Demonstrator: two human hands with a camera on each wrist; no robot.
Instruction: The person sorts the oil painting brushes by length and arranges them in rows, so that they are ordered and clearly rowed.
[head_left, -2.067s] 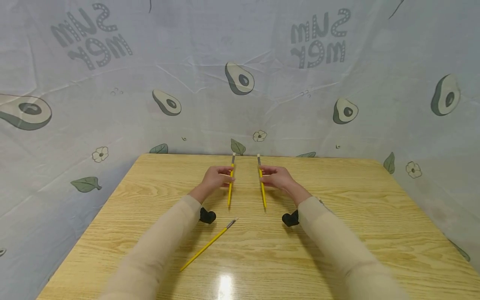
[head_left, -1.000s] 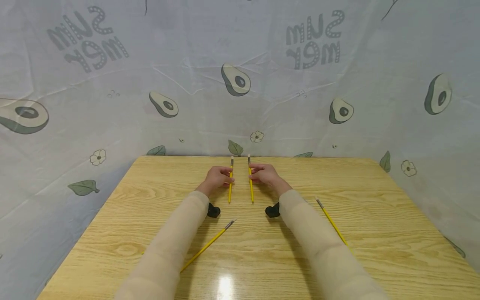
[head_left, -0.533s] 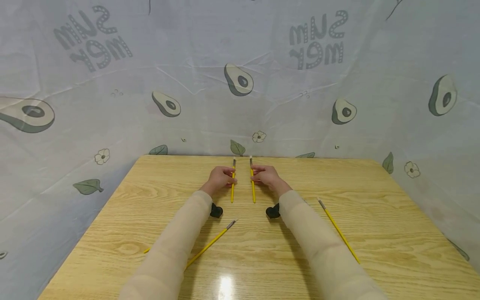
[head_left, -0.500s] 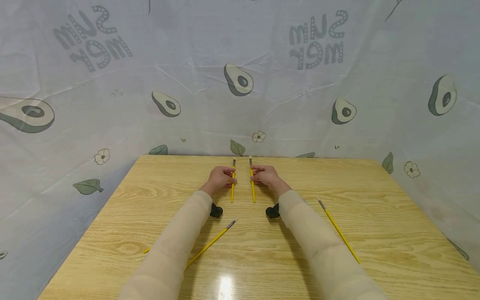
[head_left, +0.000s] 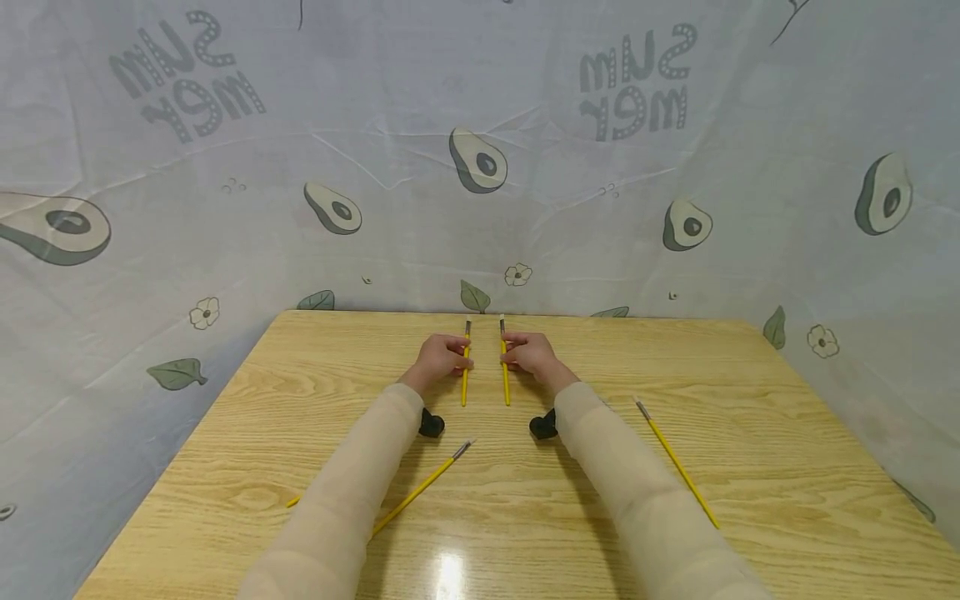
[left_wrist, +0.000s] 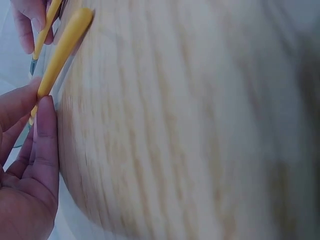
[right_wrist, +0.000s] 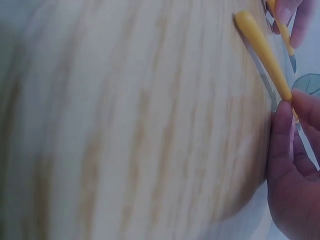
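Observation:
Near the table's far edge, my left hand (head_left: pixel 438 358) pinches a yellow-handled paintbrush (head_left: pixel 465 387) between thumb and fingers. A matching paintbrush (head_left: pixel 506 387) is pinched by my right hand (head_left: pixel 531 353), a short gap to the right. Both brushes stand nearly parallel, pale bristles pointing to the far edge and handle ends toward me. In the left wrist view the thick end of the left brush's handle (left_wrist: pixel 65 50) slants up close over the wood. The right wrist view shows the other handle (right_wrist: pixel 262 47) the same way, its bristles out of sight behind the fingers.
Another paintbrush (head_left: pixel 423 490) lies slanted on the wooden table (head_left: pixel 510 533), partly under my left sleeve. One more paintbrush (head_left: pixel 677 462) lies right of my right forearm. A yellow tip (head_left: pixel 292 502) shows beside the left sleeve. A patterned cloth (head_left: pixel 405 250) hangs behind the table.
Over the past two seconds the right hand has brought its brush leftward, closer to the left one, uncovering the brush at the right. In the last half second both hands have stayed almost still.

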